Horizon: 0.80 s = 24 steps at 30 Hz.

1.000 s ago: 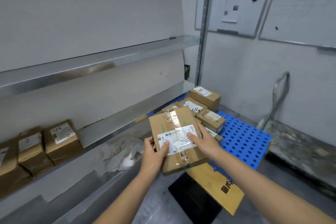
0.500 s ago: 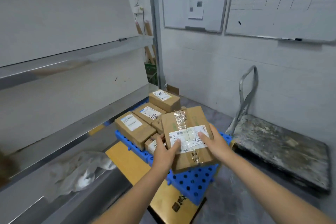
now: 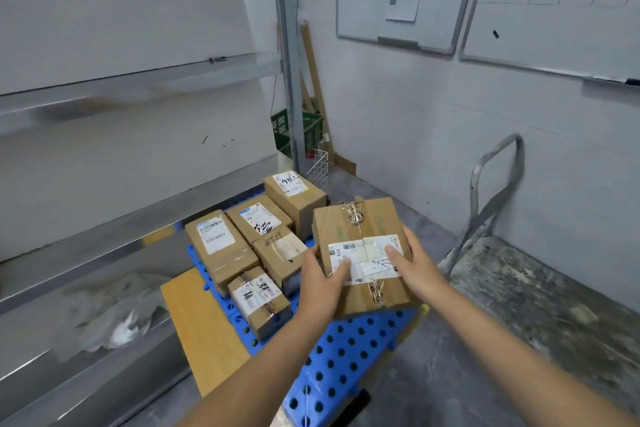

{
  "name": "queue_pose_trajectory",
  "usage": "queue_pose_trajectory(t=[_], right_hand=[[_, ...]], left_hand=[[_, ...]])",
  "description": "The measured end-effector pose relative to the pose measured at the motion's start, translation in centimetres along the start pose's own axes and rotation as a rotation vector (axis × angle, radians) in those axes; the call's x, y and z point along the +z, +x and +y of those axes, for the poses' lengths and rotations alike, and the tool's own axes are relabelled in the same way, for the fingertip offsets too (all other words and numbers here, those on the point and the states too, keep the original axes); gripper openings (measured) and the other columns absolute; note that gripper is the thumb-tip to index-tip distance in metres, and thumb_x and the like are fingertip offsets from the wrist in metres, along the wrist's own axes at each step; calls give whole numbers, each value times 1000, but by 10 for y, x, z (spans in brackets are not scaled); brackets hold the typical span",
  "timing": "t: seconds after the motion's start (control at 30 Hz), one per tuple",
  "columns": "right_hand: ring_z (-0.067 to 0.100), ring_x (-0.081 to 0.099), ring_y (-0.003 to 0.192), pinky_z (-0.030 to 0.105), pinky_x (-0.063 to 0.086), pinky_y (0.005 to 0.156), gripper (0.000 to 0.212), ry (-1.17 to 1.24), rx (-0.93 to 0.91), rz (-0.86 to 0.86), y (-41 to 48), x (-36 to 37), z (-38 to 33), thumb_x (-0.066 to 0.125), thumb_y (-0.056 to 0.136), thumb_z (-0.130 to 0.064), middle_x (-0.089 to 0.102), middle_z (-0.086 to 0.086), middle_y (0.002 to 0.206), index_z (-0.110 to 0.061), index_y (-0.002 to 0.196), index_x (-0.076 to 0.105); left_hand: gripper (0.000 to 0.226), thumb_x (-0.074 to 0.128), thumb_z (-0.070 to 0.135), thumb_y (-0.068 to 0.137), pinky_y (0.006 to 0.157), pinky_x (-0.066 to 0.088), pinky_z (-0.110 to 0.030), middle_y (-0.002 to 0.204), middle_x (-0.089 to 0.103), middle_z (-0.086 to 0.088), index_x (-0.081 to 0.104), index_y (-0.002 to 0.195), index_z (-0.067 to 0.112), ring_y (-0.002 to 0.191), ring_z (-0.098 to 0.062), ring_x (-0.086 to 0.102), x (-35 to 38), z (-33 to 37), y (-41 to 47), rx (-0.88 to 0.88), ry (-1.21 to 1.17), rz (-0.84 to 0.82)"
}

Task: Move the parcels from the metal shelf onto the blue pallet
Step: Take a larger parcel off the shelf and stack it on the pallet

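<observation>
Over the blue pallet (image 3: pixel 349 354), a taped cardboard parcel (image 3: pixel 363 253) is held clear of the deck, label up. Left hand (image 3: pixel 320 282) clamps the near-left corner, thumb on the label; right hand (image 3: pixel 414 265) closed on the right edge, fingers wrapped under. Parcel's long axis runs away from the person, tilted slightly right. Five parcels (image 3: pixel 256 246) already sit on the pallet's left and far side. Open deck lies directly below and toward the person, so the drop looks to be straight down, right of the small taped box (image 3: pixel 258 300). Both hands equally near. Metal shelf (image 3: pixel 104 243) stands left.
</observation>
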State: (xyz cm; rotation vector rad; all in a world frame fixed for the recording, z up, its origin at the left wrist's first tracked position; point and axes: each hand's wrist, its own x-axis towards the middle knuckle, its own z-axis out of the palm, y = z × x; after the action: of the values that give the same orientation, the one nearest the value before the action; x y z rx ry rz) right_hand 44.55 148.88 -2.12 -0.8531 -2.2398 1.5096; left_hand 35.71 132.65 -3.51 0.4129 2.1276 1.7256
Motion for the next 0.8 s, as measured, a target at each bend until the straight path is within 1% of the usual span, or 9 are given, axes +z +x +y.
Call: queue_pose_trajectory(t=[0.07,0.17,0.23,0.37,0.5,0.6,0.7,0.73,0.8], right_hand=[[11,57,111,35,47,96,56,-3,16,-32,25,-4,5,53,97,-32,55,-12,125,-34,147,28],[9,56,106,29,45,88,56,-46,41,-89,67,-5,14,54,97,-33,55,-12,123,-33,147,30],[12,58,108,33,48,91,55,-61,72,-137,94,0,21,54,97,-33,56,-8,127,-31,147,30],[5,60,97,27,50,79,54,-98,104,-227,144,14,28,54,97,-32,57,-13,114,-31,146,30],[9,64,95,32,53,80,54,-99,149,-270,182,27,39,54,97,-30,59,-17,104,-32,145,31],[4,63,90,24,49,68,53,-110,174,-307,197,33,49,54,96,-32,57,-24,99,-34,144,32],[1,63,87,21,47,63,53,-119,195,-360,206,40,57,54,96,-32,56,-26,97,-36,144,32],[1,63,87,21,47,62,53,-124,195,-376,209,43,60,54,96,-32,56,-26,97,-37,144,32],[2,63,87,20,48,61,54,-128,203,-405,215,47,65,54,96,-32,56,-24,97,-37,145,31]], left_hand=[[48,63,35,92,93,49,-31,126,50,7,39,131,22,113,-10,53,9,-4,18,-23,39,24],[27,52,37,96,80,42,-22,120,53,0,47,118,22,103,-11,54,19,-18,47,-48,112,74],[21,47,37,98,83,39,-23,114,49,0,52,112,21,104,-13,50,21,-28,68,-70,195,127],[32,43,34,101,97,41,-37,110,50,-8,63,111,11,111,-25,45,23,-40,107,-107,373,202],[34,42,26,102,89,44,-41,98,58,-21,66,101,2,101,-35,53,27,-46,135,-131,434,223],[29,45,27,101,75,47,-38,87,62,-16,64,94,6,85,-32,59,32,-51,141,-129,425,263],[18,52,25,98,56,43,-27,77,61,-7,57,85,14,72,-24,59,39,-54,137,-169,366,363],[18,53,23,98,55,45,-30,75,61,-7,56,83,14,70,-24,59,40,-56,136,-180,352,395],[19,52,25,98,66,51,-37,82,60,-5,61,89,10,79,-23,57,44,-62,136,-192,414,428]])
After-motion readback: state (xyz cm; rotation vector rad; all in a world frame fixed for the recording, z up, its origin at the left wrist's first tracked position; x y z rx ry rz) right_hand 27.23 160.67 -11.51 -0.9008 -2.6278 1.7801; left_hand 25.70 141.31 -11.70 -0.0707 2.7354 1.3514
